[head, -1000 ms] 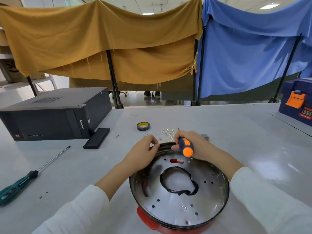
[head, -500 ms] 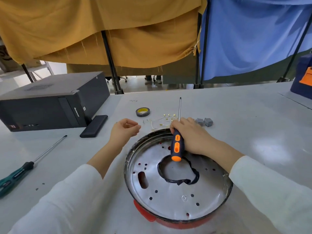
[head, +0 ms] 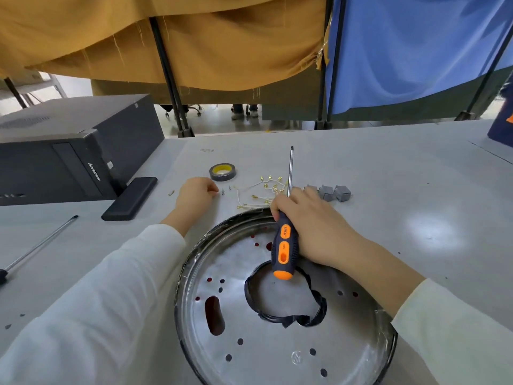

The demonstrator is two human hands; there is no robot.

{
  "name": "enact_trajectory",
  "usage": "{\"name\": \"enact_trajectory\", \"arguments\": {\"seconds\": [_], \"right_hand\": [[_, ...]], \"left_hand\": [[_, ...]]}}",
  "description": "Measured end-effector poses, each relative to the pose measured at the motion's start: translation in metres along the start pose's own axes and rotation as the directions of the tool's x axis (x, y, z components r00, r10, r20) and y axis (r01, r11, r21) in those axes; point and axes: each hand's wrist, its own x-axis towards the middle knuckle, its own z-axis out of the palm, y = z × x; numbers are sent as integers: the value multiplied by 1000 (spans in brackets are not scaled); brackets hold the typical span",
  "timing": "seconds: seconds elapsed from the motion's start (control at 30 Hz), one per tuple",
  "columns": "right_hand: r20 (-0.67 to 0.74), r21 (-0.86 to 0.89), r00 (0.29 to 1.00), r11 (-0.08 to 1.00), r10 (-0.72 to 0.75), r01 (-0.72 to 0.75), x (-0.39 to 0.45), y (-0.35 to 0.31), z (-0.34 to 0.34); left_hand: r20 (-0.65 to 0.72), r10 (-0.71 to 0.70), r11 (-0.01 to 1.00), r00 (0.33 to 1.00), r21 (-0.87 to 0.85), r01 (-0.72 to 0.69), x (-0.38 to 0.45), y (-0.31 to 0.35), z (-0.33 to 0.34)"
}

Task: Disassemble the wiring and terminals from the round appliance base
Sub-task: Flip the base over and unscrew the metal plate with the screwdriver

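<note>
While my right hand (head: 319, 226) grips the orange-and-black screwdriver (head: 284, 243) with its shaft pointing away from me, my left hand (head: 194, 194) rests on the worktop (head: 402, 190) with fingers loosely curled beside two small screws (head: 226, 189); whether it pinches anything I cannot tell. The round appliance base (head: 277, 315) lies directly before me, a dull stamped metal disc pierced with round holes and one oblong slot, its central opening edged with crumpled black tape. Beyond its far rim lies the wiring (head: 261, 194), thin pale leads tipped with brass ring terminals, and to the right grey plastic connector blocks (head: 330, 192). Loose parts are best kept grouped clear of the rim, I judge, and the driver seated squarely before turning. A tape roll (head: 223, 171) sits nearby.
</note>
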Motion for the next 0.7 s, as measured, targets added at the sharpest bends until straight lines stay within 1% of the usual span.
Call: {"name": "enact_trajectory", "arguments": {"seconds": [0.07, 0.2, 0.33, 0.43, 0.5, 0.53, 0.57, 0.6, 0.63, 0.67, 0.7], "right_hand": [[-4, 8, 1000, 1000, -2, 2, 0, 0, 1], [-11, 9, 1000, 1000, -4, 5, -1, 1, 1], [-32, 5, 999, 1000, -5, 5, -2, 2, 3], [-33, 41, 999, 999, 14, -12, -1, 3, 1], [-52, 185, 997, 982, 56, -46, 0, -1, -7], [-73, 287, 995, 957, 71, -47, 0, -4, -13], [-97, 363, 993, 931, 70, -30, 2, -8, -19], [-112, 409, 992, 913, 56, -5, 3, -12, -27], [-113, 445, 993, 895, 28, 26, 3, -17, -35], [-99, 482, 995, 874, -8, 55, 3, -22, -44], [-74, 500, 996, 862, -56, 86, 2, -27, -51]], "left_hand": [[14, 19, 999, 1000, 38, -19, 5, 0, 1], [40, 51, 997, 998, 57, -53, 9, 1, 2], [38, 29, 999, 999, 39, -30, 4, 1, 0], [-36, -11, 998, 999, -57, 9, -9, 8, -8], [-87, -22, 977, 996, -211, 3, -25, 22, -20], [-76, -41, 936, 996, -352, 11, -34, 33, -27], [-17, -62, 852, 998, -522, 44, -43, 45, -36], [80, -57, 733, 995, -673, 96, -53, 60, -45], [184, -21, 619, 983, -769, 157, -63, 74, -55], [279, 30, 535, 960, -815, 220, -73, 88, -64], [353, 78, 473, 932, -836, 278, -81, 102, -72]]}}
